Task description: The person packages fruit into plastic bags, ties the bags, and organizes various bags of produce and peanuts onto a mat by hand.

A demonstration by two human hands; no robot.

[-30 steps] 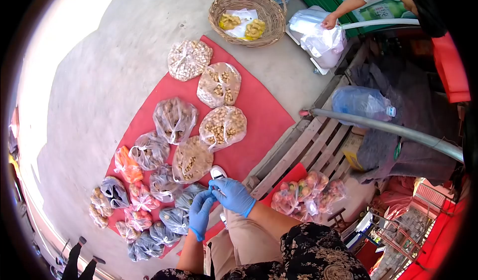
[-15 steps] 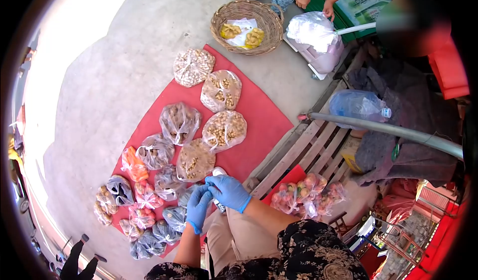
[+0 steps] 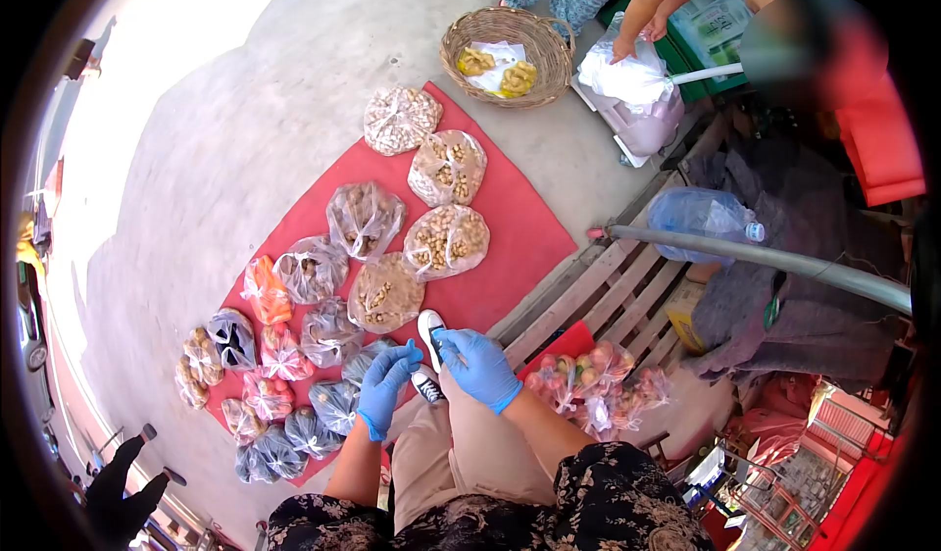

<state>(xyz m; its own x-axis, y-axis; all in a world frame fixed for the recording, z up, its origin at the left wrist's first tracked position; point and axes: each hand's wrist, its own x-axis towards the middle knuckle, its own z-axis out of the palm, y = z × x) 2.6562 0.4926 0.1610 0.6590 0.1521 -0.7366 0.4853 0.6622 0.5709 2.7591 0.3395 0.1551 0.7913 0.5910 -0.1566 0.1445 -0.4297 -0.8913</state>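
Observation:
My left hand (image 3: 386, 390), in a blue glove, hovers above the front bags with its fingers loosely bent toward the right. Beside it, my right hand (image 3: 478, 369), gloved alike, has its fingers bent and a little apart over my knee and shoe (image 3: 430, 327). A narrow gap separates the two hands, and I see nothing held in either. Nearest the left hand are a bag of dark produce (image 3: 365, 361) and another dark bag (image 3: 334, 406). Ahead on the red cloth (image 3: 515, 237) lie a bag of small tan pieces (image 3: 385, 294) and a similar bag (image 3: 446, 242).
A wicker basket (image 3: 545, 46) stands at the back. Another person's hands (image 3: 637, 41) touch a white plastic bag (image 3: 619, 77) on a scale (image 3: 655, 129). At right are a wooden pallet (image 3: 588, 301), a metal pole (image 3: 784, 262), a water jug (image 3: 691, 220) and bagged round fruit (image 3: 598, 375).
My hands, touching before, have moved apart, the right one shifting right. The other person leans further in, both hands now at the white bag. The camera view has shifted slightly.

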